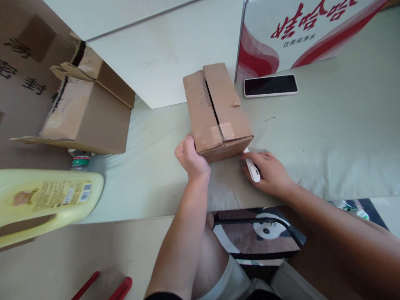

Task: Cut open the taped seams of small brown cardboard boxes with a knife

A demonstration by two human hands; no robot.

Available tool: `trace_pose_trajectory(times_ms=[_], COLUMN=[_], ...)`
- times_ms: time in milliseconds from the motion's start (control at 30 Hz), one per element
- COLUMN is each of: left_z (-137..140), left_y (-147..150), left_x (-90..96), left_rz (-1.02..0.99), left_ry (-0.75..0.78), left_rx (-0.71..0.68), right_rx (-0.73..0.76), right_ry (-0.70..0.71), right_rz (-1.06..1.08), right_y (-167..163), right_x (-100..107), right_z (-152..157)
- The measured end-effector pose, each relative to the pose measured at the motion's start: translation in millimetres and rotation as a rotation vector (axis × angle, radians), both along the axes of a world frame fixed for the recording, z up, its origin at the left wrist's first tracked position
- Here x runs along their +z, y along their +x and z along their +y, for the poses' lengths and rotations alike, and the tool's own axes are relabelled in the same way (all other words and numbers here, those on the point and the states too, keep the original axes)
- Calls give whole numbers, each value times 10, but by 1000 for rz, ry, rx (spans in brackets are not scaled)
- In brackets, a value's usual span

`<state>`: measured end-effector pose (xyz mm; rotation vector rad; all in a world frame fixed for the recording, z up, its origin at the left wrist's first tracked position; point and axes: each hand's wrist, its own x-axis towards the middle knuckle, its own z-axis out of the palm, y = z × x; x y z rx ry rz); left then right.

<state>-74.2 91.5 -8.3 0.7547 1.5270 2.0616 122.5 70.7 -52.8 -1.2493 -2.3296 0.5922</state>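
Okay, we had one taped cardboard box [229,106] on the pale cloth [143,183], long axis pointing away from us, far end skewed left. One white tool [253,171], one phone [271,85]. Our right hand [271,173] pinched the tool by the box's near-right corner; left hand [194,159] curled against near-left, fingertip grip hidden.
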Motion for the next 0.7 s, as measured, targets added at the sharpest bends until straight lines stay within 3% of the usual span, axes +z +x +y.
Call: trace_pose_trajectory(times_ms=[700], left_z=[6], left_y=[2], left_x=[-6], left_rz=[3], left_ry=[-3], left_rx=[9], right_rx=[14], right_ry=[68], right_rz=[4], right_y=[11], right_x=[-44], right_z=[1])
